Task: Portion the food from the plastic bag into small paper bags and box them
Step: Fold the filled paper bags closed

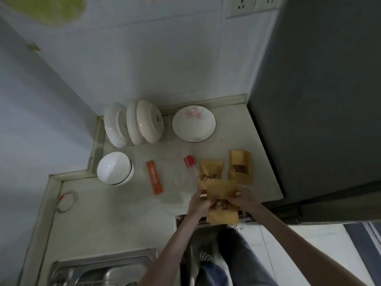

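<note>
Both hands grip one paper bag (221,189) at the near edge of the counter (115,213): the left hand (199,204) curls around its left side, the right hand (242,198) around its right. Food (223,203) shows between them. Two more bags (240,167) lie just beyond. Held partly past the edge, a tilted bag would likely spill pieces to the floor.
</note>
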### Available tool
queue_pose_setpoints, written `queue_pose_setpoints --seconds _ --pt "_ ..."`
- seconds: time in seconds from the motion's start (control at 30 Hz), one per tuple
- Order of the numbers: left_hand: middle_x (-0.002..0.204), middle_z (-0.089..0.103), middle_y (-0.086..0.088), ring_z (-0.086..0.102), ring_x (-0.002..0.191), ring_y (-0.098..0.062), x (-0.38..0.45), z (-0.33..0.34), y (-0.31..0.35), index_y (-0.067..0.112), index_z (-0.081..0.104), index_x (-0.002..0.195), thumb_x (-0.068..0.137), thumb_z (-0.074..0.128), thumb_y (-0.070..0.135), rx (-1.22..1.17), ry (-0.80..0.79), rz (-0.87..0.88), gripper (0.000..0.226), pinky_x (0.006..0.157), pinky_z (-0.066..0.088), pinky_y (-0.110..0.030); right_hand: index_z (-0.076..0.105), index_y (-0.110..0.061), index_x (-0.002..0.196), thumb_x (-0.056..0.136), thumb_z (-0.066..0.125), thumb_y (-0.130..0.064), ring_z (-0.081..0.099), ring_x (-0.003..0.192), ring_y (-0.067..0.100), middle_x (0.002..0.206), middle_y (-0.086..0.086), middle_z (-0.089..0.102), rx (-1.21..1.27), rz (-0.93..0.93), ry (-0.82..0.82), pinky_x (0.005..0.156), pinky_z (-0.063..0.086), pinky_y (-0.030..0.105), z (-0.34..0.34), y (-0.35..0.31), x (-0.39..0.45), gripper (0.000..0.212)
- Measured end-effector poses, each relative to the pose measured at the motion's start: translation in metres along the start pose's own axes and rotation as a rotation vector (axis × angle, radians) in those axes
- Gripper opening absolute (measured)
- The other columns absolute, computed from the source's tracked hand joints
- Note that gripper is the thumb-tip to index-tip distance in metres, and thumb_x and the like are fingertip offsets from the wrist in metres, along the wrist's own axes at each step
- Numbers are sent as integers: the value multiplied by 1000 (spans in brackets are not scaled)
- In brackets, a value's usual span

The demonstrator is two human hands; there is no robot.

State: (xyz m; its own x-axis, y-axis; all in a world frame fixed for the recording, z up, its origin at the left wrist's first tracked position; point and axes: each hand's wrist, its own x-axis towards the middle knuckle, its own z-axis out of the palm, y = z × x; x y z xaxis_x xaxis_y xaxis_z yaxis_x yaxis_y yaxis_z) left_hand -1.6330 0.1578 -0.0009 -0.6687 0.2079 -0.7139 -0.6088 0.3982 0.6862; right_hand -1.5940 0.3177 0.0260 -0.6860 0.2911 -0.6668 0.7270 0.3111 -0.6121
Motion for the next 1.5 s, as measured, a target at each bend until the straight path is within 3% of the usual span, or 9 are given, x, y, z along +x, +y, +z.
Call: queue_pose_setpoints --seconds 0.13,0.23,0.4,0.5,0.6,0.77,0.97,1.17,1.5 --pt "110 67 1 65 96 -10 23 2 14 19 54 122 79 80 27 30 2 97 51 71 52 -16 61 -14 101 85 68 -21 63 97 23 94 0 64 125 -76 11 68 49 19 -5 -12 31 18" --pt "103 63 7 64 94 -13 43 1 42 18 53 122 81 77 24 82 86 161 49 63 47 -12 62 0 105 87 66 -12 62 101 30 101 13 66 187 -106 67 86 51 36 -9 -30 56 22" --pt "105 60 -4 63 101 -28 72 -2 66 9 52 127 84 73 14 125 185 148 48 76 52 -31 58 -8 98 89 63 -11 59 69 -2 85 -1 61 167 -51 9 51 43 6 -15 -38 92 11" --pt "119 59 -10 58 113 -30 83 0 67 7 51 128 84 71 12 199 257 144 48 94 51 -43 60 -4 91 84 67 -16 64 86 20 88 12 63 32 9 40 71 50 32 -32 -29 114 15" --pt "130 50 -9 47 120 -26 94 14 74 10 53 126 78 69 6 347 315 267 51 101 44 -41 61 -9 111 80 69 -17 62 98 23 108 9 67 55 88 192 79 48 27 -56 -14 132 33" --pt "120 60 -5 57 101 -16 120 57 107 16 54 126 82 60 7 416 170 320 45 74 44 -21 58 -10 109 81 64 -17 62 99 29 107 13 65 37 99 373 76 50 32 -85 4 161 30" --pt "116 64 -18 64 99 -33 146 99 126 17 41 138 80 54 2 502 -41 168 61 79 52 -38 43 -23 129 86 59 -19 61 103 27 111 5 61 59 33 174 86 50 36 -94 17 177 46" --pt "123 58 -17 58 110 -35 152 107 122 18 50 131 88 59 13 696 -72 243 44 87 47 -39 54 -13 114 85 61 -9 62 99 25 108 8 64 -63 -86 171 83 50 37 -96 23 180 30" --pt "76 64 10 55 64 3 129 82 131 19 70 97 81 75 26 413 41 510 18 59 40 -14 63 -14 101 81 66 -5 65 88 18 93 2 67 22 -305 236 77 54 32 -113 -9 156 22"
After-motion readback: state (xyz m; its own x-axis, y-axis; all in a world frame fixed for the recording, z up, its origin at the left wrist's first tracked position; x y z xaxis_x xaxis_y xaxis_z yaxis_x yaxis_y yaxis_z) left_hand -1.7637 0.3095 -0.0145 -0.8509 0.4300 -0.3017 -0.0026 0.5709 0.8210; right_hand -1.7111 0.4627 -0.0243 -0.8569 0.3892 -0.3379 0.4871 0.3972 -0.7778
